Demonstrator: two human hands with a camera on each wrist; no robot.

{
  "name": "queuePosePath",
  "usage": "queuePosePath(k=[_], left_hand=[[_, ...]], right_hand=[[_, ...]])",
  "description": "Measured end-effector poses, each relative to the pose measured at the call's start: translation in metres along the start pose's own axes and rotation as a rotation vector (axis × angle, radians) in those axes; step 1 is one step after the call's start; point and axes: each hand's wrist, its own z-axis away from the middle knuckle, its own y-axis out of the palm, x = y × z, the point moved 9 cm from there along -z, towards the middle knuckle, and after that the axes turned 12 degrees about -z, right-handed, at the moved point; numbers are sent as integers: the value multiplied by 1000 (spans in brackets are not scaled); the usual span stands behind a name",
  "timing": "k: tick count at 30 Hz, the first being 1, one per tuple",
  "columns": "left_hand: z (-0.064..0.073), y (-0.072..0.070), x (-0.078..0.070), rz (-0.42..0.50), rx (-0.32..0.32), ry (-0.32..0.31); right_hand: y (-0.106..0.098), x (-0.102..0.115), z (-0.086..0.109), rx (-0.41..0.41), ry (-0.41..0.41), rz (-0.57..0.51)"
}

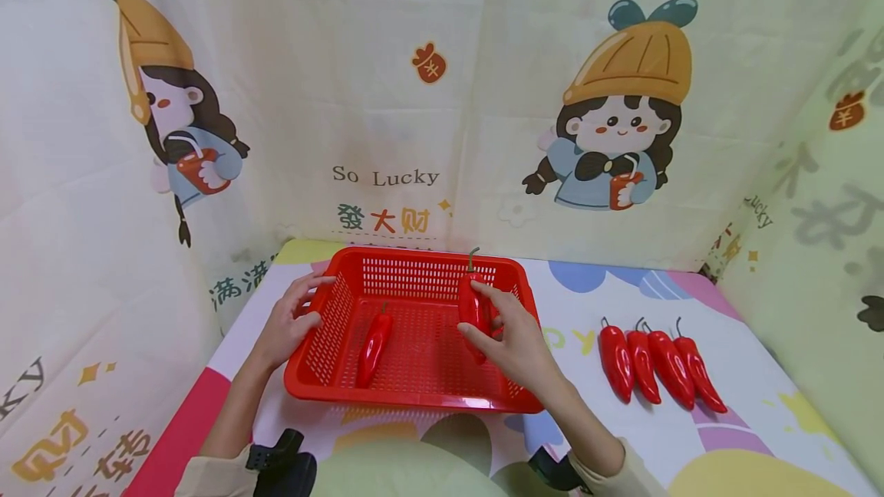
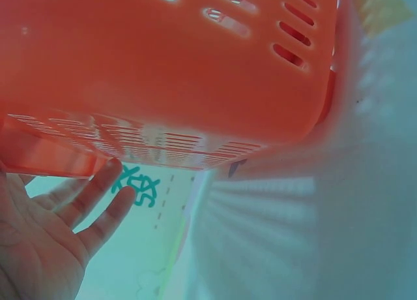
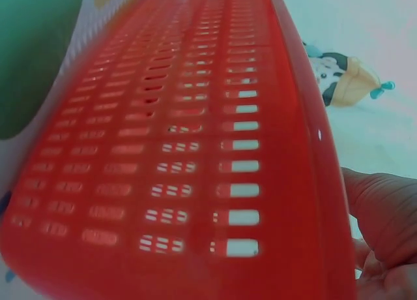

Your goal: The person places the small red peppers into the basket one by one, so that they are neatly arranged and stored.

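Observation:
A red plastic basket [image 1: 413,399] with slotted walls stands on the table before me. My left hand [image 1: 282,330] rests at its left rim; the left wrist view shows its fingers [image 2: 98,189] loosely spread and fairly straight. Over the basket's right part, my right hand [image 1: 519,342] pinches a red chili pepper [image 1: 469,299] between thumb and fingers, green stem upward. Another red chili pepper [image 1: 375,350] lies on the basket floor, left of centre. In the right wrist view the basket wall [image 3: 287,261] hides most of the right hand [image 3: 391,215] and the held pepper.
Several red chili peppers [image 1: 668,368] lie in a row on the table, right of the basket. A patterned cloth [image 1: 483,436] covers the table. Printed curtains [image 1: 497,136] hang behind and at both sides.

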Motion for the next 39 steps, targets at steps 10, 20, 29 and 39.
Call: queuePosePath(k=[10,20,29,39], left_hand=[[0,1,2,12,5,-2],[0,1,2,11,-2,8],[0,1,3,12,2,-6],[0,1,2,1,2,-11]], right_hand=[[19,9,-4,34,-35,-15],[40,13,-8,93,-56,-6],[61,13,-9,165,-74,-1],[79,13,-14,222,-55,45]])
